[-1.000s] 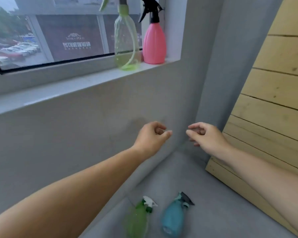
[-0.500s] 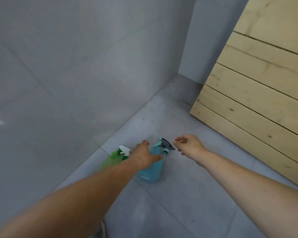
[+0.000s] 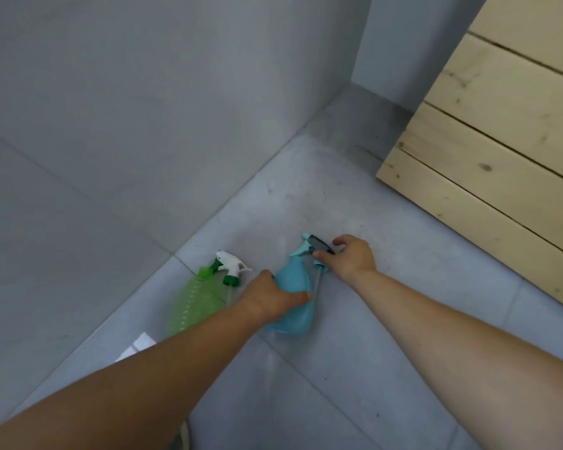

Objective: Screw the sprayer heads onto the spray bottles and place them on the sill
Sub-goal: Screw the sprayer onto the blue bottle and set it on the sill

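A blue spray bottle (image 3: 294, 280) lies on the grey floor with its teal and black sprayer head (image 3: 316, 245) at its far end. My left hand (image 3: 270, 300) wraps around the blue bottle's body. My right hand (image 3: 348, 258) has its fingers closed on the sprayer head. To the left lies a green spray bottle (image 3: 195, 303), on its side, with a white and green sprayer head (image 3: 229, 269) resting at its neck. The sill is out of view.
A grey tiled wall (image 3: 143, 125) rises at the left and meets the floor close behind the bottles. A pale wooden plank panel (image 3: 501, 157) leans at the right. Grey floor tiles (image 3: 387, 368) stretch toward me.
My view dropped from the window sill to the floor. Both hands went down to the blue bottle; the left now grips its body and the right its sprayer head.
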`<action>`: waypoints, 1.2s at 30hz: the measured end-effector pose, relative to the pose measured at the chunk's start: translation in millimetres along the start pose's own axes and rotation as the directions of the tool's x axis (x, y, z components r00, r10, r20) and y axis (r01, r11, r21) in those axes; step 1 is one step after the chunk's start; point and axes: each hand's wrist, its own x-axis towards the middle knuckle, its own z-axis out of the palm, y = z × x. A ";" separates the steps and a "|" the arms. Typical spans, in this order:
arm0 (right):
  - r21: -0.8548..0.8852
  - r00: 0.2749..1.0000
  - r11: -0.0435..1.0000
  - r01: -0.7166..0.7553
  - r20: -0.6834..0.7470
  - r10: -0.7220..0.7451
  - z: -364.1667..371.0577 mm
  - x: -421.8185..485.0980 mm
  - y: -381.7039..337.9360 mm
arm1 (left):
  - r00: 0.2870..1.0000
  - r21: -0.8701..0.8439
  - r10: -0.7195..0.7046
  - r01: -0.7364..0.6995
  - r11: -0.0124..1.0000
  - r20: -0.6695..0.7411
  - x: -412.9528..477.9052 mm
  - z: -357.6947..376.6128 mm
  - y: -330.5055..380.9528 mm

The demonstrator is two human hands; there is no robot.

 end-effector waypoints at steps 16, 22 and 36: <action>0.313 0.988 0.948 -0.059 0.151 0.012 -24.3 -21.7 -21.6 | 0.996 -0.237 0.023 -0.001 0.971 0.091 -28.9 -15.7 9.7; 0.426 0.989 0.902 0.070 0.089 -0.119 -84.8 -69.1 -53.8 | 0.987 -0.276 0.132 -0.103 0.955 0.089 -86.4 -49.2 45.7; 0.519 0.861 0.689 0.505 -0.349 -0.369 -260.5 -256.4 -127.3 | 0.850 -0.062 0.512 -0.508 0.859 0.125 -281.9 -140.8 93.4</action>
